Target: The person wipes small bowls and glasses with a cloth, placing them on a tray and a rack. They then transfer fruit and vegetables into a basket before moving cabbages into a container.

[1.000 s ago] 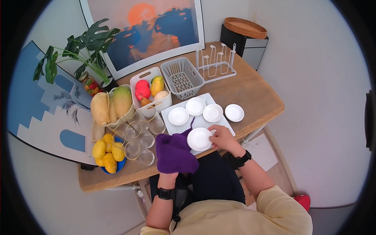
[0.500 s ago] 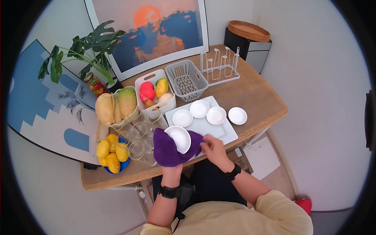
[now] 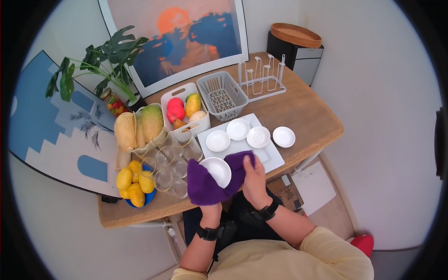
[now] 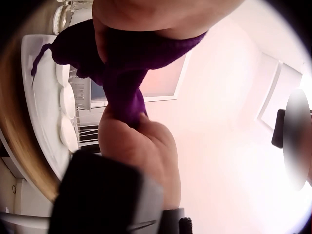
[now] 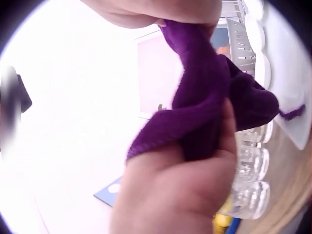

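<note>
A purple cloth [image 3: 201,185] drapes over my left hand [image 5: 183,187], which grips it from underneath, with most of the fingers hidden. Lying in the cloth is a small white dish [image 3: 217,172], tilted, its lower left side covered by a fold. My right hand [image 3: 255,183] pinches the cloth's right end, thumb on top, just right of the dish. Beyond the hands, a white rectangular tray [image 3: 268,156] carries three more white dishes, among them a front-left dish [image 3: 217,140]. One separate dish [image 3: 284,137] sits on the table right of the tray.
Several clear glasses [image 3: 164,179] stand left of the cloth, near a blue plate of lemons [image 3: 136,195]. Behind are a white bin [image 3: 201,125] of fruit, a grey basket [image 3: 240,103] and a white cup rack [image 3: 268,95]. The wooden table's [image 3: 322,126] right edge curves nearby.
The right hand let go of the dish, which now lies in the cloth on the left hand. It then took the cloth's right end and raised it beside the dish.
</note>
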A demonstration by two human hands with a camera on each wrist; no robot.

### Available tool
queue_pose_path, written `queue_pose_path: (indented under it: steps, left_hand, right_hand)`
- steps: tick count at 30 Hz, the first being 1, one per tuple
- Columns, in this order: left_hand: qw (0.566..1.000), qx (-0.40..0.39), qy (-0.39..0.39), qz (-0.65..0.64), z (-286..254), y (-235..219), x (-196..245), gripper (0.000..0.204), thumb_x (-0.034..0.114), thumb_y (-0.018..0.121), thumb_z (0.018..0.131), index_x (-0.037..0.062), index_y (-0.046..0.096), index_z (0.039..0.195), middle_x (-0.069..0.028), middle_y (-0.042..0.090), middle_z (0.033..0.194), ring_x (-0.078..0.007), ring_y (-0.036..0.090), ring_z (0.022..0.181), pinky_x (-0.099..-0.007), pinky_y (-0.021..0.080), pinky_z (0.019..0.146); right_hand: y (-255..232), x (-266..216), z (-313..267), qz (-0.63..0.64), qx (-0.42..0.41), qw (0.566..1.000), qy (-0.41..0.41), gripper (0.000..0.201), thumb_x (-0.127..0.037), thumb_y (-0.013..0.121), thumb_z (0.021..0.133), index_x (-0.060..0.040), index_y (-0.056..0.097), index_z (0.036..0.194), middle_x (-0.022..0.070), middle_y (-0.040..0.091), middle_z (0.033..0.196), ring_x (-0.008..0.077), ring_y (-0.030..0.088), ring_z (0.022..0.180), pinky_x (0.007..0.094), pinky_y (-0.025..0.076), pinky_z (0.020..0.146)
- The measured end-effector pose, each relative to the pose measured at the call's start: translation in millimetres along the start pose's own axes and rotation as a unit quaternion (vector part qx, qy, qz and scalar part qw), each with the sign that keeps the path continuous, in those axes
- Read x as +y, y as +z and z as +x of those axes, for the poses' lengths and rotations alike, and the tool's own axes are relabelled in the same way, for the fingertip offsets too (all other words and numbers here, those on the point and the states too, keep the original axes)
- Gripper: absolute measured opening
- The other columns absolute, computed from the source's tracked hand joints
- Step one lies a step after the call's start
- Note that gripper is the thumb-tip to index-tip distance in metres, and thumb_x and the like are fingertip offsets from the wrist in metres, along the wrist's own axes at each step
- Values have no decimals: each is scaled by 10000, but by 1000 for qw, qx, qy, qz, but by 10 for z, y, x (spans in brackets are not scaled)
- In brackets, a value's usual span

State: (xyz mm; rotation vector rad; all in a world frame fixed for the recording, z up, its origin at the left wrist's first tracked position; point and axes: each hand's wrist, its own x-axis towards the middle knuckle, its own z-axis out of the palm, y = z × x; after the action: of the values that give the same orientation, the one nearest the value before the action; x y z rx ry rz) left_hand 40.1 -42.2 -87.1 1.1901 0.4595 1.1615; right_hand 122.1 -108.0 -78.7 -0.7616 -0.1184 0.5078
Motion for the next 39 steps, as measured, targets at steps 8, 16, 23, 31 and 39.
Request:
queue_pose_path:
  steps: [8, 16, 23, 31, 39]
  left_hand:
    - [980, -19, -121, -155, 78, -65, -66, 388, 68, 510, 867, 11, 419, 1240, -88, 501, 1161, -165, 516, 1034, -280, 427, 879]
    - [999, -36, -22, 20, 150, 1, 6, 329, 82, 521, 867, 8, 470, 1184, -71, 540, 1104, -174, 542, 987, -293, 458, 838]
    - [892, -233, 131, 365, 464, -236, 165, 325, 76, 589, 803, -4, 544, 1115, -92, 618, 983, -161, 593, 871, -265, 466, 794]
    - [909, -160, 153, 353, 367, -171, 47, 465, 69, 600, 784, -17, 455, 1218, -143, 541, 1144, -218, 524, 1050, -300, 396, 916]
    - [910, -118, 154, 366, 332, -78, 11, 467, 102, 612, 799, -22, 448, 1218, -124, 539, 1142, -205, 523, 1040, -305, 400, 903]
  right_hand:
    - [94, -118, 153, -462, -301, 781, -293, 314, -72, 493, 874, 0, 507, 1180, 112, 584, 1125, 222, 478, 1158, 312, 367, 954]
    - [19, -156, 157, -578, -172, 796, -49, 260, -224, 618, 828, 36, 619, 836, 93, 634, 748, 138, 590, 636, 251, 456, 575]
    - [-185, 74, 218, -442, -270, 853, -71, 173, -138, 584, 850, 29, 629, 859, 34, 624, 665, 62, 534, 617, 251, 458, 569]
    - [-43, 47, 291, -493, -189, 845, -85, 320, -253, 633, 791, 50, 599, 694, 202, 548, 558, 327, 568, 532, 373, 412, 493]
    - [154, 26, 259, -414, -102, 883, -195, 297, -218, 646, 780, 33, 545, 659, 174, 516, 515, 289, 538, 465, 345, 388, 456]
